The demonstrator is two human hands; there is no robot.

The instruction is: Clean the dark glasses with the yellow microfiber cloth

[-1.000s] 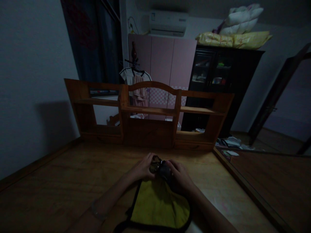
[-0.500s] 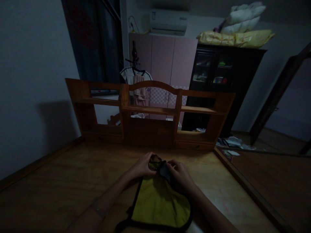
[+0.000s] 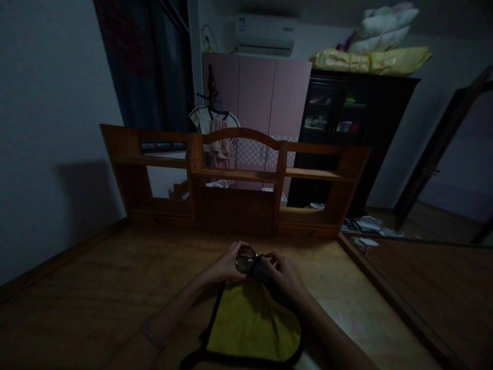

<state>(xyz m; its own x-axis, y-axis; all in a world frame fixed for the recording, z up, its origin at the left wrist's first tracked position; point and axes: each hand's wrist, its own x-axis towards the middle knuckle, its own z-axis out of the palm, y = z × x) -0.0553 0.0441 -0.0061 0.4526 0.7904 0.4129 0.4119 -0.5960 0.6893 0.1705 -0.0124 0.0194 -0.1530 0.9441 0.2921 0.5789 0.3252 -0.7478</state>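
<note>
A pair of glasses [image 3: 244,264] with shiny, rounded lenses is held up above the wooden tabletop [image 3: 162,267]. My left hand [image 3: 228,263] is closed around the left side of them, thumb below and fingers above. A dark grey piece of cloth [image 3: 263,270] covers the right side of the glasses, pinched in my right hand [image 3: 284,273]. Just below both hands lies a yellow fabric piece [image 3: 254,321] with a black border and a black strap at its lower left. Whether the grey cloth is joined to the yellow fabric, I cannot tell.
Across the back of the tabletop stands a wooden shelf unit [image 3: 236,176] with small drawers. A raised wooden edge [image 3: 385,293] runs down the right side, and a wall [image 3: 57,205] bounds the left. Pink and black cabinets stand farther back. The room is dim.
The glasses have tilted slightly, so the near lens now looks rounder and paler. My right fingers have shifted a little on the grey cloth. The yellow fabric stays in place.
</note>
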